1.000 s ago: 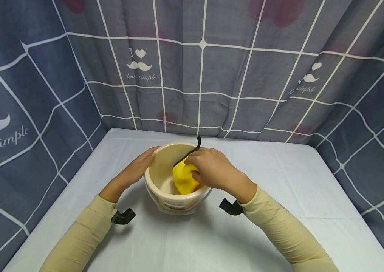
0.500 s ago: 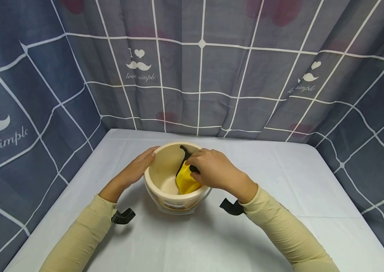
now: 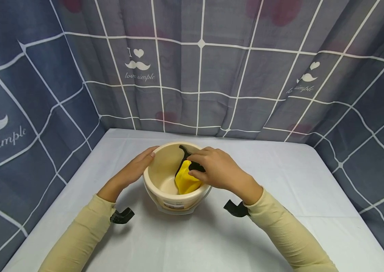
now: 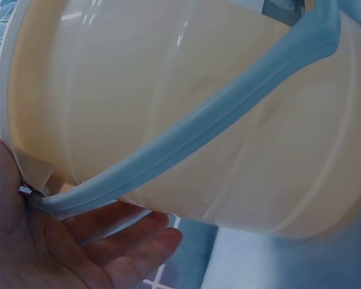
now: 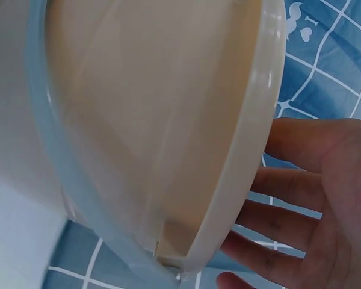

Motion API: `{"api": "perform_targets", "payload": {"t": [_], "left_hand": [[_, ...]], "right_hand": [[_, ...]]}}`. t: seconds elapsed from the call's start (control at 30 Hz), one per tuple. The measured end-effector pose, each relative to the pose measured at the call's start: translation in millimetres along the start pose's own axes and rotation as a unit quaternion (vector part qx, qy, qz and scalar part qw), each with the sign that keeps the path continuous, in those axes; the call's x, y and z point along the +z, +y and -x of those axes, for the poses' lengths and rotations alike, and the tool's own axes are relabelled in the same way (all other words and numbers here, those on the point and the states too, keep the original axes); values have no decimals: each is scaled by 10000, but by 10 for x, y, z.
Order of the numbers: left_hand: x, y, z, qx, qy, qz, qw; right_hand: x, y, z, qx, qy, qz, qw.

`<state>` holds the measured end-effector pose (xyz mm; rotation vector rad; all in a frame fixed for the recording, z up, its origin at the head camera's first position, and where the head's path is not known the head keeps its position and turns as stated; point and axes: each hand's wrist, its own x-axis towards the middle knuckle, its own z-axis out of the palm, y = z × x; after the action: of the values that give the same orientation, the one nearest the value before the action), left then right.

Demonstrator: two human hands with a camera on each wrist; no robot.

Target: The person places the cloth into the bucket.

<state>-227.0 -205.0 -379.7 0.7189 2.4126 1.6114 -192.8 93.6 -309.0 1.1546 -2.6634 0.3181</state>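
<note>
A cream plastic bucket (image 3: 163,194) stands upright on the table, its pale handle (image 4: 186,129) hanging down the side. My left hand (image 3: 136,169) holds the bucket's far-left rim, thumb at the lip and fingers along the outside wall. Inside the bucket, toward the right, rests a soft yellow and black thing (image 3: 186,179) with a black strip trailing up the inner wall. My right hand (image 3: 219,169) is over the bucket's right rim. Its fingers (image 5: 289,186) are spread and loosely bent, with nothing between them. They partly hide the soft thing in the head view.
A white cloth covers the table (image 3: 185,245). Grey-blue gridded curtains (image 3: 178,105) close off the back and both sides. A black band end (image 3: 236,208) juts from the right wrist, another black band end (image 3: 122,216) from the left.
The right hand has lowered the soft yellow and black thing into the bucket and let it go, then drawn back slightly to the right. The left hand keeps its place on the rim.
</note>
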Motion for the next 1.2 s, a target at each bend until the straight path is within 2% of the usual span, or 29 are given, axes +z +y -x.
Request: {"api": "perform_targets", "payload": {"t": [0.5,0.77,0.97,1.2], "left_hand": [[8,32,8,-36,174,-253,9995],[16,56,14,-133,307,-475,9983],[26,91,31,-209,375,-595,9973],[30,113,34,-126,427,-740,9963]], "right_hand": [[6,107,81,158,245,-56,9996],[15,148,139,64,486,-79,9988],[19,180,175,183,477,-109,9986],[19,215,223,293,524,-92,9982]]}}
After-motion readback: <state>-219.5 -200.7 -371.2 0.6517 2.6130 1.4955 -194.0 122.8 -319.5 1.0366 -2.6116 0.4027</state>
